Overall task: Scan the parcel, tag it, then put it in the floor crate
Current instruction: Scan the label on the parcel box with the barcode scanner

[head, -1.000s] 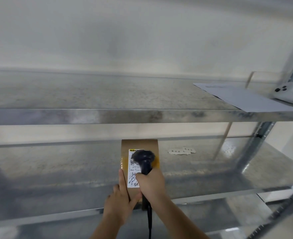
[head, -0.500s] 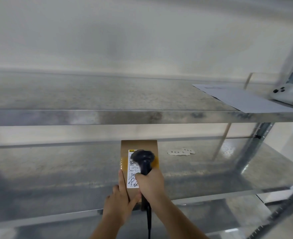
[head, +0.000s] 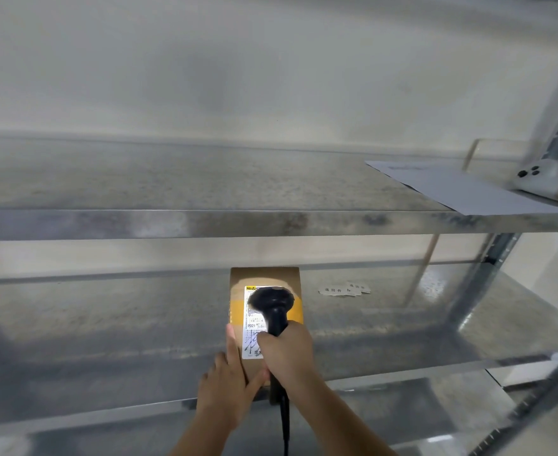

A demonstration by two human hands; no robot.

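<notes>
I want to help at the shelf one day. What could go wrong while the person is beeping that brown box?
The scanner hangs right over the white label and hides part of it, so the scan might miss. The left hand only steadies the parcel near the shelf's front edge; a push could slide it off. The scanner's cable dangles below the right hand and might snag on that edge.

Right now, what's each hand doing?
Left hand: open, flat on the parcel.
Right hand: closed around the scanner.
</notes>
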